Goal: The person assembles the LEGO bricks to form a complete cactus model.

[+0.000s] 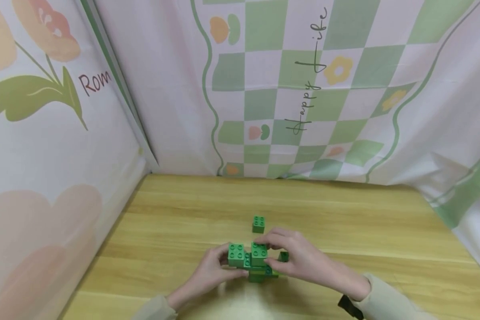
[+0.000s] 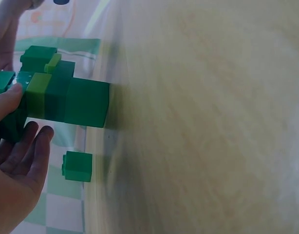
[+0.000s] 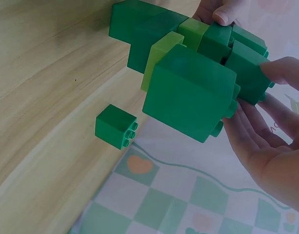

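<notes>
An assembly of green building bricks (image 1: pixel 257 278) stands upright on the wooden table, with a light green layer between darker ones. My left hand (image 1: pixel 212 269) grips its left side, thumb along the front and fingers behind. My right hand (image 1: pixel 300 255) pinches a square green brick (image 1: pixel 259 253) on top between thumb and fingers. Beside that brick sits another top brick (image 1: pixel 236 254), on the left. In the right wrist view a large green brick (image 3: pixel 188 92) juts from the assembly's side, near my right fingers (image 3: pixel 244 124).
A loose green brick (image 1: pixel 258 225) with several studs lies on the table (image 1: pixel 176 209) just beyond the assembly. Printed cloth (image 1: pixel 260 102) hangs behind the table's far edge, and a patterned panel (image 1: pixel 56 178) borders it on the left.
</notes>
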Action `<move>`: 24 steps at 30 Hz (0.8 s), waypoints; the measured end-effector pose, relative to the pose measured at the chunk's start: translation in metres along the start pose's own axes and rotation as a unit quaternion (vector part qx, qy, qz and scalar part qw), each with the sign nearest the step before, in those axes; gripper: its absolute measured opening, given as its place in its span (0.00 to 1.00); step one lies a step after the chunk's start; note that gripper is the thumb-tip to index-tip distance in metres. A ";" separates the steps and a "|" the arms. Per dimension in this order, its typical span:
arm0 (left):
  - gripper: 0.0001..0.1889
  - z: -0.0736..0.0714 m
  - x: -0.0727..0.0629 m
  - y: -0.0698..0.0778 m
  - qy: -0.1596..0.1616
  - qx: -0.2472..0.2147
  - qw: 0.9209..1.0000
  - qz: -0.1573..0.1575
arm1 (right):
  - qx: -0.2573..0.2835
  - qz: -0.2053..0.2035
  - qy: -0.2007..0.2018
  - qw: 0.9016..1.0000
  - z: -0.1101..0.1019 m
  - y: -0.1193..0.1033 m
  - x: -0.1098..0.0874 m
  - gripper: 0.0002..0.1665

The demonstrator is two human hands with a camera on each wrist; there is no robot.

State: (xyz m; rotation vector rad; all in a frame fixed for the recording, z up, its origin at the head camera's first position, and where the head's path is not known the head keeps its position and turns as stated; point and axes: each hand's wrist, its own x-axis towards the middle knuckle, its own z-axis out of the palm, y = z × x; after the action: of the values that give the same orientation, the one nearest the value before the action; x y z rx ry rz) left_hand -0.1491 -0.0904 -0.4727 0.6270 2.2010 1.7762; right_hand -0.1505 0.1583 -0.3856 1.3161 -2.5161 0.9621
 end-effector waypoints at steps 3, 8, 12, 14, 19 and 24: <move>0.25 0.000 0.000 0.000 -0.001 -0.003 1.000 -0.001 | 0.003 -0.012 0.002 1.000 0.000 0.000 0.001 0.25; 0.25 0.000 0.000 0.000 -0.002 -0.003 1.000 0.002 | 0.006 -0.024 0.005 1.000 0.000 -0.001 0.001 0.24; 0.25 0.000 0.000 0.000 -0.003 -0.003 1.000 0.005 | 0.016 -0.015 0.001 1.000 0.001 0.000 0.002 0.22; 0.25 0.000 0.000 0.001 -0.005 -0.005 1.000 0.006 | 0.023 -0.005 -0.003 1.000 0.001 0.000 0.002 0.21; 0.25 0.000 0.000 0.001 -0.005 -0.005 1.000 0.005 | 0.042 0.012 -0.008 0.999 0.002 0.001 0.003 0.20; 0.26 0.000 0.000 0.002 -0.004 -0.005 1.000 0.007 | 0.072 0.025 -0.017 0.997 0.001 0.001 0.004 0.19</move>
State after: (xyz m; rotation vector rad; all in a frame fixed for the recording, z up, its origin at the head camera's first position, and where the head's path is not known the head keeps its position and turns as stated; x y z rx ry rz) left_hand -0.1488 -0.0903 -0.4707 0.6475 2.1865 1.7867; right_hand -0.1538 0.1550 -0.3855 1.3229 -2.5582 1.1619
